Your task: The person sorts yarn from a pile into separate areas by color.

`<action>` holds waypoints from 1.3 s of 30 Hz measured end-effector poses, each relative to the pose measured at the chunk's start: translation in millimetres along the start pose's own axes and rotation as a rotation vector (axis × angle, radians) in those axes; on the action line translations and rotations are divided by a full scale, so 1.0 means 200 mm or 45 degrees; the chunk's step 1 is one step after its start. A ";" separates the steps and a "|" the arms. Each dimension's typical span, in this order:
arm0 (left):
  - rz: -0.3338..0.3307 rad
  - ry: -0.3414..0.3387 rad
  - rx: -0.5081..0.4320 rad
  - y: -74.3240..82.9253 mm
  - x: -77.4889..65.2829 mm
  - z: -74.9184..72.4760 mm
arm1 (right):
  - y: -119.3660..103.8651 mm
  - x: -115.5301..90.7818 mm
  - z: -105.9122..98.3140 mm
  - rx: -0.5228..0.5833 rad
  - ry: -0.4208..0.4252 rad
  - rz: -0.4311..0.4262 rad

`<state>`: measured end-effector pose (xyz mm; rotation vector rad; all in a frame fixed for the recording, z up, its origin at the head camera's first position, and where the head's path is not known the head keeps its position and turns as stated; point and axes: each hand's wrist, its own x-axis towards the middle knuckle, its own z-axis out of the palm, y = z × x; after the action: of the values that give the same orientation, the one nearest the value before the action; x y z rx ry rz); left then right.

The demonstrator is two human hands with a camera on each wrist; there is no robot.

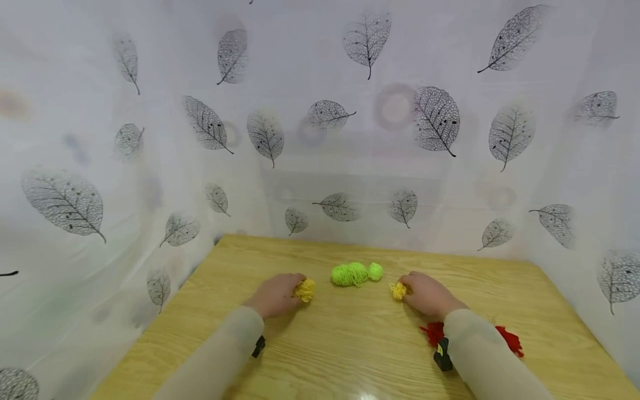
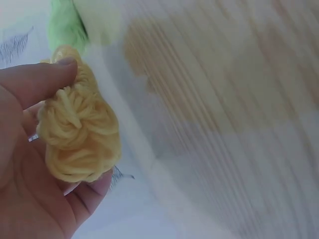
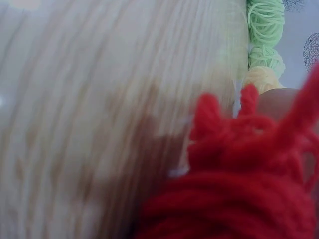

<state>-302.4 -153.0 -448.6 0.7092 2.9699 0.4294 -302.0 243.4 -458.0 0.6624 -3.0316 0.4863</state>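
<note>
My left hand (image 1: pixel 278 295) grips a bundle of yellow yarn (image 1: pixel 304 290) on the left half of the table. In the left wrist view the thumb lies over this yellow yarn (image 2: pixel 82 132) and fingers curl behind it. Farther right, my right hand (image 1: pixel 429 294) pinches a smaller yellow yarn ball (image 1: pixel 398 290) at its right side. The right wrist view shows only part of this yellow ball (image 3: pixel 262 78), behind red yarn (image 3: pixel 234 199) that covers most of the hand. Between the hands and farther back lie a bright green yarn skein (image 1: pixel 349 274) and a small green yarn ball (image 1: pixel 375 271).
Red yarn (image 1: pixel 510 340) shows on both sides of the right forearm, which hides its middle. The wooden table (image 1: pixel 325 355) ends at a back edge below a pale curtain (image 1: pixel 330 161) printed with leaves. Dark wrist devices sit under both sleeves.
</note>
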 end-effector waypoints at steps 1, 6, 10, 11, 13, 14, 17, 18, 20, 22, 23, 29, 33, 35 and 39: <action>-0.018 0.005 -0.004 -0.02 -0.01 -0.01 | 0.00 0.00 0.00 0.001 0.003 0.002; -0.094 0.026 -0.016 -0.11 -0.05 -0.04 | 0.00 0.00 0.01 0.000 0.011 0.012; -0.137 0.053 -0.038 -0.15 -0.07 -0.06 | 0.01 0.00 0.01 -0.001 0.021 0.015; -0.146 0.056 -0.038 -0.16 -0.08 -0.07 | 0.01 0.00 0.01 0.002 0.024 0.016; -0.153 0.059 -0.039 -0.17 -0.09 -0.09 | 0.01 0.00 0.01 0.008 0.028 0.016; -0.157 0.060 -0.042 -0.18 -0.09 -0.09 | 0.01 -0.01 0.01 0.012 0.029 0.018; -0.183 0.052 -0.050 -0.20 -0.11 -0.10 | 0.01 -0.01 0.01 0.018 0.029 0.020; -0.193 0.053 -0.056 -0.20 -0.12 -0.10 | 0.01 -0.01 0.01 0.018 0.030 0.020; -0.217 0.049 -0.068 -0.22 -0.13 -0.10 | 0.01 -0.01 0.01 0.022 0.031 0.023; -0.231 0.047 -0.073 -0.23 -0.15 -0.10 | 0.02 -0.01 0.01 0.025 0.033 0.025; -0.242 0.043 -0.078 -0.24 -0.15 -0.10 | 0.02 -0.01 0.01 0.025 0.035 0.026; -0.301 -0.009 -0.100 -0.25 -0.18 -0.09 | 0.02 -0.01 0.01 0.026 0.051 0.034; -0.324 -0.047 -0.110 -0.24 -0.20 -0.08 | 0.01 -0.01 0.01 0.037 0.057 0.037; -0.330 -0.055 -0.108 -0.24 -0.21 -0.08 | 0.00 -0.02 0.01 0.040 0.055 0.035; -0.331 -0.050 -0.101 -0.23 -0.21 -0.08 | 0.00 -0.02 0.01 0.043 0.050 0.041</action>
<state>-286.4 -216.7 -446.1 0.3137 2.9330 0.5027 -298.0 243.9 -460.0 0.5983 -3.0080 0.5464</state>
